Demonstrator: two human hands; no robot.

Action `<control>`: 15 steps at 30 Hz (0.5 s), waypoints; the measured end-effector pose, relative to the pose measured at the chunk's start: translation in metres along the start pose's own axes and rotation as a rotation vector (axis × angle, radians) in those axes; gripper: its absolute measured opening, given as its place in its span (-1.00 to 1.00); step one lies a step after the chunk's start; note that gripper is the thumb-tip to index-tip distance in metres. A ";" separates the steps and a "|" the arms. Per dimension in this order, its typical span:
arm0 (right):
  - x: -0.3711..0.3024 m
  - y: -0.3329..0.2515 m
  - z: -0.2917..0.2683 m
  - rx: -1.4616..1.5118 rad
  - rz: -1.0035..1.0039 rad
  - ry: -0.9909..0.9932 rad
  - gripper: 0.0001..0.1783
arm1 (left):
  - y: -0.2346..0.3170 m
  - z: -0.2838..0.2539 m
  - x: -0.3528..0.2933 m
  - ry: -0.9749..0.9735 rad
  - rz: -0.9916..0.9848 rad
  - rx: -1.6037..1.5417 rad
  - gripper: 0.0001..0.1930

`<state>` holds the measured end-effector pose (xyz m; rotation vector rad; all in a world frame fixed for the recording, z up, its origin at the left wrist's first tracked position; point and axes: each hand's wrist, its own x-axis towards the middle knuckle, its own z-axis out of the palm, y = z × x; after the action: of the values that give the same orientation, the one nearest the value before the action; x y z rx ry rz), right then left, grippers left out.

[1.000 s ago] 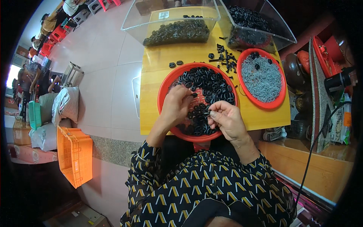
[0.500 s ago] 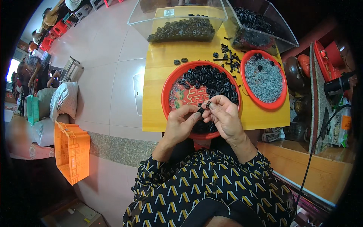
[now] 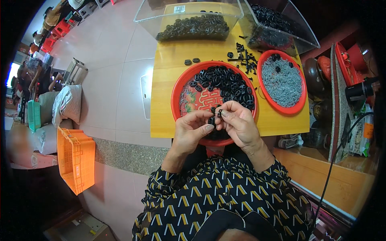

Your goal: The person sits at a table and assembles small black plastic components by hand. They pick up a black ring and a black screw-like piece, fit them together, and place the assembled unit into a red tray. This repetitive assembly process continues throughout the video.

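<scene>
My left hand (image 3: 193,129) pinches a black oval plastic piece with holes (image 3: 211,120), like a cord lock, between thumb and forefinger. Close beside it, my right hand (image 3: 240,123) has its fingertips closed on a small black plastic part (image 3: 219,113). Whether the two parts touch is too small to tell. Both hands are over the near side of a round red tray (image 3: 174,98), which holds many similar black pieces (image 3: 229,82) and some small metal springs at its left. To the right, a second red tray (image 3: 304,86) is full of silver springs (image 3: 281,84) with a few black pieces on top.
Two clear plastic bins (image 3: 193,28) (image 3: 281,34) of black parts stand at the back of the yellow table (image 3: 163,80). Loose black stems (image 3: 249,64) lie between bins and trays. An orange crate (image 3: 76,160) sits on the floor at left; a black cable (image 3: 331,160) hangs at right.
My left thumb and fingers have shifted slightly, and the black oval piece shows more upright between my hands. The view has tilted a little. Both hands remain over the tray.
</scene>
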<state>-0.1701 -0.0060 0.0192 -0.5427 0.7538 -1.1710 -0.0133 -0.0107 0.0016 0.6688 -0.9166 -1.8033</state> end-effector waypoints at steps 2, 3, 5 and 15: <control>-0.001 0.000 -0.005 -0.017 -0.018 -0.036 -0.87 | 0.001 0.001 -0.004 0.018 0.009 0.017 -0.72; -0.003 -0.001 -0.006 -0.063 -0.015 -0.031 -0.87 | 0.001 0.001 -0.006 0.028 0.014 0.026 -0.71; -0.007 -0.005 -0.006 -0.153 -0.008 -0.022 -0.87 | 0.000 -0.005 -0.009 0.032 -0.003 0.058 -0.71; -0.017 -0.014 0.013 -0.594 -0.002 0.066 -0.92 | -0.002 -0.006 -0.012 0.066 -0.016 0.046 -0.69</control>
<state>-0.1717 0.0061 0.0419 -0.9974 1.1674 -0.9609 -0.0046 -0.0007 -0.0027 0.7623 -0.9132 -1.7679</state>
